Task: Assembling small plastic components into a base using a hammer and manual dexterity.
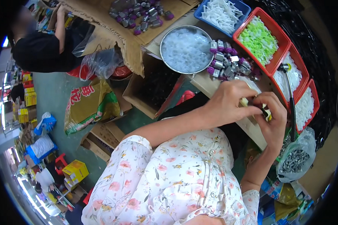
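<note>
My left hand and my right hand are close together over the edge of the worktable. Pinched in the left fingers is a small pale yellow piece, mostly covered. The right fingers are closed on a small black and yellow part, its exact kind too hidden to make out. Just beyond the left hand lies a heap of small silver motors with purple ends. A round metal bowl of translucent whitish small pieces stands left of them.
Red bins hold green pieces and white pieces; a blue bin holds white sticks. A black-handled tool leans across the bins. A bag of metal screws sits right. Cardboard boxes and a person are left.
</note>
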`<state>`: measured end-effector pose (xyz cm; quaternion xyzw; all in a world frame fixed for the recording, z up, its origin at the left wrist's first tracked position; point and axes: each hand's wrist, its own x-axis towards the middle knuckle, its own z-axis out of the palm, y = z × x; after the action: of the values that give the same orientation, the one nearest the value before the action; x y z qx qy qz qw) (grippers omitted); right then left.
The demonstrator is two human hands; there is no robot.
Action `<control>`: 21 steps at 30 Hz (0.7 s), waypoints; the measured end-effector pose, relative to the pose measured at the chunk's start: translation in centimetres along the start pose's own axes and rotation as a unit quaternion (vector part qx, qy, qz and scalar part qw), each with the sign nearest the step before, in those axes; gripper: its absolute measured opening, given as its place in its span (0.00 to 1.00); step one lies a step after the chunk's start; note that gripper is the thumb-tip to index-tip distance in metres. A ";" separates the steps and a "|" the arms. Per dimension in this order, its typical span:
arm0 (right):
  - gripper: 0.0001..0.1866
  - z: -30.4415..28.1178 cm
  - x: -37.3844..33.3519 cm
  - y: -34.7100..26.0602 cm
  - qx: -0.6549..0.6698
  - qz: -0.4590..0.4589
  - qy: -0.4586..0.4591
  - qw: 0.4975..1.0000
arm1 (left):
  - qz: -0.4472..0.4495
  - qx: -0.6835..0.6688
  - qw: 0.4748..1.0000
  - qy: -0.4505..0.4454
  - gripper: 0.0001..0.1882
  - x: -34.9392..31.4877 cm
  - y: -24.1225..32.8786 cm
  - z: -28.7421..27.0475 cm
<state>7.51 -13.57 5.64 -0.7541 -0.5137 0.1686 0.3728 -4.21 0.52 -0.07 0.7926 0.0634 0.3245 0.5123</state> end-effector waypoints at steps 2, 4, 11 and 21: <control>0.18 -0.2 -0.5 -0.2 0.001 -0.020 0.011 1.000 | -0.154 -0.172 0.969 -0.090 0.18 0.0 0.4 0.9; 0.20 0.0 -1.0 -0.4 -0.001 -0.003 0.027 1.000 | -0.173 -0.209 0.959 -0.087 0.14 0.1 0.5 1.9; 0.17 2.5 -2.7 0.2 -0.247 -0.033 0.231 0.941 | -0.378 -0.472 0.796 -0.015 0.11 0.5 0.2 3.1; 0.13 3.0 -1.5 1.8 -0.191 0.036 0.153 0.969 | -0.184 -0.141 0.970 0.067 0.13 -0.2 -0.7 -0.9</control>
<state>6.09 -14.10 2.11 -0.8461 -0.4459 -0.0363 0.2898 -4.69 1.41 -0.50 0.6637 0.1964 0.2826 0.6641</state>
